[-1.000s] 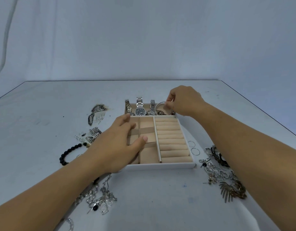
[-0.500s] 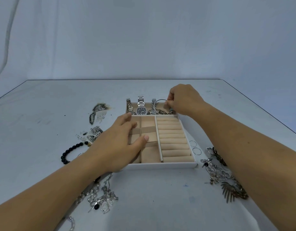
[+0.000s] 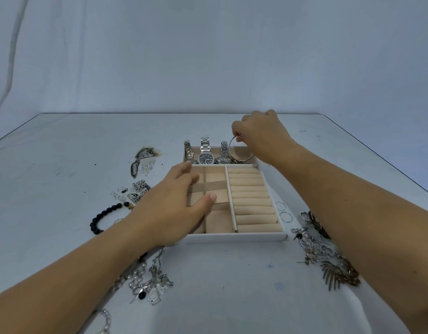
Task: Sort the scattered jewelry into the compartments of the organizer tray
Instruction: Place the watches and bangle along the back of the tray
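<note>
A white organizer tray (image 3: 234, 236) with beige lining lies mid-table. Its far compartment holds three watches, among them a dark-faced one (image 3: 205, 158). My right hand (image 3: 262, 135) hovers over that compartment's right end, fingertips pinched on a thin silver bangle (image 3: 233, 149) that stands upright in the compartment. My left hand (image 3: 174, 203) lies flat over the tray's left small compartments, fingers spread, holding nothing. The ring rolls (image 3: 250, 198) on the right are bare.
Left of the tray lie a black bead bracelet (image 3: 101, 216), small silver pieces (image 3: 139, 188) and dark earrings (image 3: 142, 156). A chain tangle (image 3: 151, 283) sits near front left. Two thin hoops (image 3: 284, 212) and a jewelry heap (image 3: 328, 259) lie right of the tray.
My right hand has risen and moved slightly away from me, lifting the bangle's top edge above the far compartment. My left hand has stayed on the tray.
</note>
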